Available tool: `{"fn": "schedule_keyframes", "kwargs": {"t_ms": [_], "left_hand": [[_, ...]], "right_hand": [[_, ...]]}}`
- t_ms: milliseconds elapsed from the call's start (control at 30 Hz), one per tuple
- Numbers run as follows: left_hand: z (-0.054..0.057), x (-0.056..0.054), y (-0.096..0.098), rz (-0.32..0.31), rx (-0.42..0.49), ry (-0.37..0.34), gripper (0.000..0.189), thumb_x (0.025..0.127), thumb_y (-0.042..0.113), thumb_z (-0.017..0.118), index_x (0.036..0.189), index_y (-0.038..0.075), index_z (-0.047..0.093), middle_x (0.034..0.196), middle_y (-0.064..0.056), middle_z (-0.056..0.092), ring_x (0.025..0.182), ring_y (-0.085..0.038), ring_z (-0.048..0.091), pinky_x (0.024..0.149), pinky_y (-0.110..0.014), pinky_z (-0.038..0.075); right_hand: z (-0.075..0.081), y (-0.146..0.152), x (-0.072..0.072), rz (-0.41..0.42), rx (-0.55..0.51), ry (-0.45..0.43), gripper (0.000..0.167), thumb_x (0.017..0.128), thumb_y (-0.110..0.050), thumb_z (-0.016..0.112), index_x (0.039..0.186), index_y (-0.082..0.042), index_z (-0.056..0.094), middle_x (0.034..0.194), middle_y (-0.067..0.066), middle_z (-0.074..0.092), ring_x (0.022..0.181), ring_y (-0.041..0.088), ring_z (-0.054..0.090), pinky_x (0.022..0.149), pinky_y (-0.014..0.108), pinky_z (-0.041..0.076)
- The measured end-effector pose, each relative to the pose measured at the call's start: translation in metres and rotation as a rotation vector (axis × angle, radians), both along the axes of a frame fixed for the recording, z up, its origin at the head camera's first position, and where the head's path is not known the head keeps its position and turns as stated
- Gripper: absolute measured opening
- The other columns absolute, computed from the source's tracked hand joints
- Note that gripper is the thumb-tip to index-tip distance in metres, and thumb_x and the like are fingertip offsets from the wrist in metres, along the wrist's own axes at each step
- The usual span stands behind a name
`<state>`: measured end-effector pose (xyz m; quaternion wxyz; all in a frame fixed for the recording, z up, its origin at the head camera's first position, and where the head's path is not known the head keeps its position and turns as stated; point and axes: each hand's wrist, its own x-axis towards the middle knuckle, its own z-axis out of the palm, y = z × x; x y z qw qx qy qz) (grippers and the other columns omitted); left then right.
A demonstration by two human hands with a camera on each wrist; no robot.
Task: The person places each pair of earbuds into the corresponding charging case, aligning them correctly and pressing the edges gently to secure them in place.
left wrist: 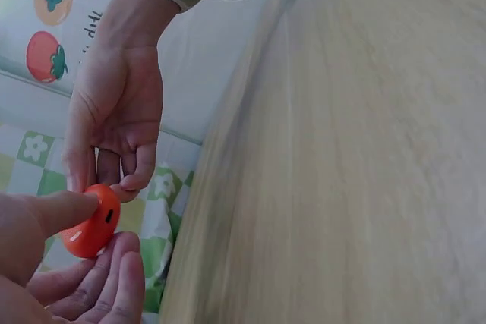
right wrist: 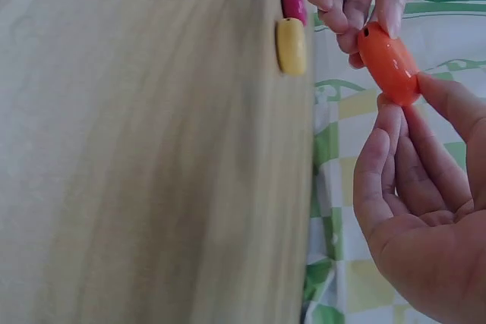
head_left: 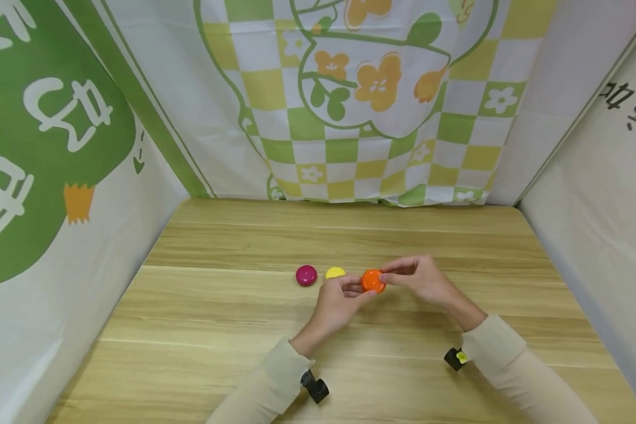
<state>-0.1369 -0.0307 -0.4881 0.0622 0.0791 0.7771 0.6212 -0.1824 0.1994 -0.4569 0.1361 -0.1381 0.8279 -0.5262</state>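
Between both hands, above the table, is a glossy orange round disc [head_left: 373, 281] with rounded edges. A small dark slot shows on its rim in the left wrist view; its exact kind is unclear. My left hand [head_left: 336, 303] pinches one side of it, thumb on one face and fingers on the other. From the opposite side my right hand [head_left: 424, 280] pinches it between thumb and fingertips. Beyond the left hand lies a yellow disc [head_left: 335, 272], partly hidden by that hand in the head view. Left of it is a magenta disc [head_left: 306, 275] of similar shape.
The wood-grain table [head_left: 217, 330] spreads under both arms. A patterned cloth curtain [head_left: 360, 159] hangs along its far edge, with printed fabric walls at left and right. Black wrist cameras [head_left: 315, 387] hang from the sleeves.
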Motion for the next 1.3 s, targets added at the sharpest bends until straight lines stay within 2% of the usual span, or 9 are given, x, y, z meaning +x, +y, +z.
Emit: {"fn": "schedule_keyframes", "kwargs": {"t_ms": [367, 600, 767, 867, 967, 1100, 1167, 1200, 1300], "left_hand": [[-0.001, -0.002, 0.003, -0.026, -0.193, 0.055, 0.03, 0.094, 0.013, 0.08, 0.121, -0.001, 0.075, 0.103, -0.014, 0.081, 0.088, -0.018, 0.079, 0.077, -0.024, 0.065], [0.002, -0.008, 0.01, -0.038, -0.334, 0.044, 0.025, 0.09, 0.014, 0.079, 0.112, 0.002, 0.075, 0.09, -0.005, 0.079, 0.077, -0.008, 0.071, 0.07, -0.021, 0.061], [0.002, -0.012, 0.014, -0.038, -0.408, 0.06, 0.012, 0.089, 0.013, 0.076, 0.093, 0.003, 0.07, 0.069, 0.004, 0.064, 0.06, -0.004, 0.053, 0.054, -0.018, 0.044], [0.0, -0.015, 0.017, -0.039, -0.446, 0.066, 0.014, 0.089, 0.013, 0.074, 0.083, 0.006, 0.063, 0.061, 0.007, 0.051, 0.053, -0.006, 0.044, 0.049, -0.019, 0.035], [-0.003, -0.018, 0.019, -0.041, -0.459, 0.086, 0.016, 0.086, 0.014, 0.073, 0.079, 0.007, 0.06, 0.061, 0.004, 0.048, 0.051, -0.01, 0.045, 0.045, -0.022, 0.035], [-0.033, -0.032, 0.024, -0.023, -0.513, 0.159, 0.012, 0.082, 0.017, 0.07, 0.078, 0.011, 0.06, 0.065, 0.001, 0.052, 0.055, -0.015, 0.049, 0.047, -0.027, 0.04], [-0.036, -0.034, 0.025, -0.02, -0.544, 0.182, 0.013, 0.081, 0.021, 0.07, 0.077, 0.013, 0.059, 0.067, 0.001, 0.054, 0.057, -0.015, 0.05, 0.049, -0.027, 0.041], [-0.035, -0.034, 0.026, -0.022, -0.558, 0.181, 0.014, 0.082, 0.021, 0.07, 0.079, 0.012, 0.06, 0.069, -0.001, 0.055, 0.059, -0.016, 0.051, 0.05, -0.028, 0.042], [-0.01, -0.022, 0.023, -0.045, -0.596, 0.151, 0.018, 0.085, 0.021, 0.074, 0.085, 0.006, 0.065, 0.076, -0.005, 0.059, 0.066, -0.018, 0.054, 0.056, -0.028, 0.046]], "right_hand": [[-0.018, -0.003, -0.006, -0.052, 0.097, -0.075, 0.031, 0.096, -0.034, 0.08, 0.118, -0.013, 0.081, 0.121, 0.008, 0.079, 0.11, 0.021, 0.073, 0.095, 0.035, 0.061], [-0.019, -0.006, -0.016, -0.076, 0.122, -0.097, 0.026, 0.099, -0.027, 0.077, 0.118, -0.01, 0.081, 0.122, 0.012, 0.079, 0.111, 0.021, 0.072, 0.094, 0.033, 0.062], [-0.023, -0.011, -0.018, -0.081, 0.133, -0.038, 0.024, 0.098, -0.021, 0.077, 0.115, -0.005, 0.081, 0.118, 0.016, 0.079, 0.105, 0.021, 0.073, 0.085, 0.029, 0.062], [-0.025, -0.014, -0.019, -0.088, 0.148, 0.005, 0.022, 0.097, -0.019, 0.078, 0.112, -0.004, 0.082, 0.114, 0.016, 0.08, 0.104, 0.021, 0.073, 0.081, 0.027, 0.061], [-0.026, -0.017, -0.019, -0.108, 0.175, 0.035, 0.019, 0.096, -0.018, 0.079, 0.109, -0.005, 0.083, 0.111, 0.015, 0.081, 0.106, 0.023, 0.073, 0.083, 0.027, 0.06], [-0.028, -0.02, -0.02, -0.13, 0.217, 0.072, 0.017, 0.095, -0.018, 0.081, 0.107, -0.006, 0.084, 0.108, 0.013, 0.082, 0.108, 0.026, 0.073, 0.089, 0.032, 0.059], [-0.029, -0.022, -0.021, -0.141, 0.234, 0.087, 0.016, 0.094, -0.016, 0.081, 0.106, -0.005, 0.084, 0.106, 0.013, 0.082, 0.108, 0.026, 0.074, 0.092, 0.036, 0.06], [-0.029, -0.023, -0.021, -0.143, 0.242, 0.099, 0.016, 0.094, -0.015, 0.081, 0.105, -0.004, 0.084, 0.106, 0.013, 0.082, 0.107, 0.027, 0.074, 0.092, 0.038, 0.061], [-0.029, -0.026, -0.02, -0.15, 0.259, 0.13, 0.014, 0.094, -0.012, 0.081, 0.104, -0.003, 0.084, 0.105, 0.014, 0.082, 0.105, 0.028, 0.074, 0.092, 0.041, 0.062]]}}
